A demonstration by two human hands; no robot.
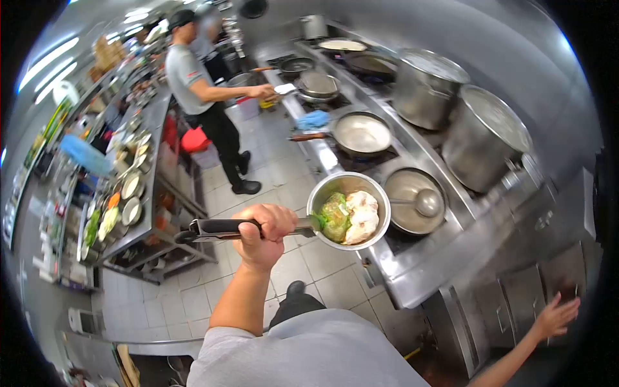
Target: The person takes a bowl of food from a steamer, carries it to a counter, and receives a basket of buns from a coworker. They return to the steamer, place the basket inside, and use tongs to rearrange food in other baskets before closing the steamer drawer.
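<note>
My left hand (265,233) is wrapped around the long black handle of a steel saucepan (312,208). The pan is held out in front of me, overlapping the front edge of the stove in this view. Inside it, chopped green food (335,219) lies on the left beside a pale, whitish lump of food (362,219). Far off at the lower right, my right hand (557,317) is stretched out with its fingers spread and nothing in them. Behind that hand are steel drawer fronts (523,303) with handles.
On the stove (412,280) stand a pan with a ladle (427,202), a frying pan (362,133) and two tall stockpots (487,138). A co-worker (200,77) reaches toward the pans at the far end. A counter (138,226) crowded with bowls runs along the left.
</note>
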